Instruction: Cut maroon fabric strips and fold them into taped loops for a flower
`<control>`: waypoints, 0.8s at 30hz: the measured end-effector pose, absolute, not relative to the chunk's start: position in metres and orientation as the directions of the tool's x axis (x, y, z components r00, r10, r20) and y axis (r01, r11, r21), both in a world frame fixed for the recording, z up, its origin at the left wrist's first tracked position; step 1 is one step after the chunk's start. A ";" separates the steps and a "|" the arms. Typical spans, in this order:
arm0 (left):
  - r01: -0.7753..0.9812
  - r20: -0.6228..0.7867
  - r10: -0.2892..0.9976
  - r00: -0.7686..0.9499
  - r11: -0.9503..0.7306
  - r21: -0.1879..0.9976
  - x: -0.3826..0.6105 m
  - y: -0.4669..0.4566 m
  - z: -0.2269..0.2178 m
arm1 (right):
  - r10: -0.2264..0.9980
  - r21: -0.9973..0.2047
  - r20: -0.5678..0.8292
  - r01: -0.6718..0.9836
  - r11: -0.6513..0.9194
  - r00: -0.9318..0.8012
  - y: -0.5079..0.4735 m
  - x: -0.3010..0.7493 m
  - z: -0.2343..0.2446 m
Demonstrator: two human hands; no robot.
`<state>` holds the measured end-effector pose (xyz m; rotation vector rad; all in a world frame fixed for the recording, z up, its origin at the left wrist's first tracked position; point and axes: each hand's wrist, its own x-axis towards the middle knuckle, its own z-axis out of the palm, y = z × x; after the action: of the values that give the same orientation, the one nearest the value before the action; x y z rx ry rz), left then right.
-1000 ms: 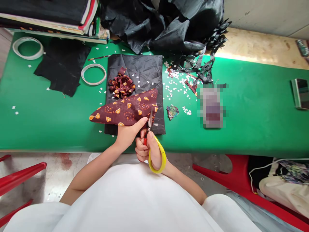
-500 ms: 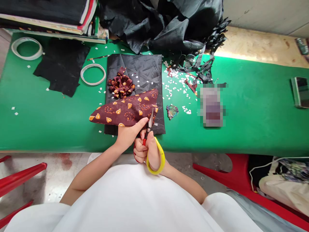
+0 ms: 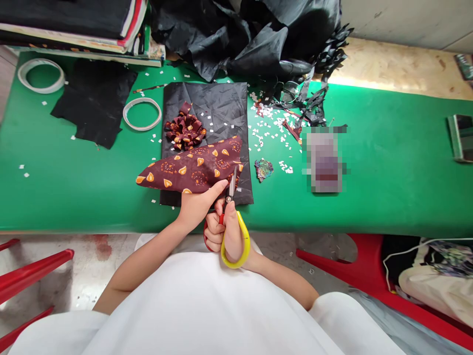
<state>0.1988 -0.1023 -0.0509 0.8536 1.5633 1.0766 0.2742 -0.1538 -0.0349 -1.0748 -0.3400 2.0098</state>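
Note:
My left hand [image 3: 199, 207] is closed on a maroon cloth [image 3: 188, 167] printed with orange motifs, its thumb on top and its other fingers hidden beneath. In my right hand [image 3: 232, 229] is a pair of scissors [image 3: 242, 251] with one yellow and one red handle loop. The blades point away from me and lie at the cloth's right edge. Below the cloth is a black fabric sheet [image 3: 225, 103] on the table. A gathered cluster of maroon cloth pieces [image 3: 185, 129] rests on that sheet, just beyond the held cloth.
White paper bits are scattered over the green table [image 3: 388, 172]. Two tape rolls [image 3: 124, 114] and a black cloth scrap [image 3: 98, 106] are on the left. Crumpled black fabric [image 3: 254, 44] and stacked books [image 3: 74, 29] line the back. A blurred-out object [image 3: 325, 160] lies to the right.
The scissors' handles have shifted slightly left and spread a little, with the right hand. The cloth and left hand are almost unchanged.

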 end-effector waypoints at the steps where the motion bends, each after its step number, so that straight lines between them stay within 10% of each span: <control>1: -0.008 -0.334 0.910 -0.244 0.343 0.939 0.199 -0.102 -0.052 | 0.761 -0.562 -0.572 -0.529 -0.635 -0.306 -0.154 0.274 -0.035; 11: -0.276 -0.381 0.904 -0.195 0.322 0.906 0.200 -0.101 -0.060 | 0.769 -0.571 -0.555 -0.527 -0.629 -0.317 -0.155 0.276 -0.038; 19: -0.768 -0.541 0.836 0.087 0.402 0.499 0.192 -0.089 -0.055 | 0.809 -0.617 -0.519 -0.535 -0.577 -0.275 -0.157 0.283 -0.035; 24: -0.709 -0.477 0.879 -0.019 0.325 0.626 0.189 -0.080 -0.042 | 0.817 -0.637 -0.498 -0.517 -0.572 -0.290 -0.158 0.285 -0.031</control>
<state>0.1889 -0.0804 -0.0424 0.2231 0.9517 1.2785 0.2852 -0.1579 -0.0313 -1.0409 -0.4510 1.9562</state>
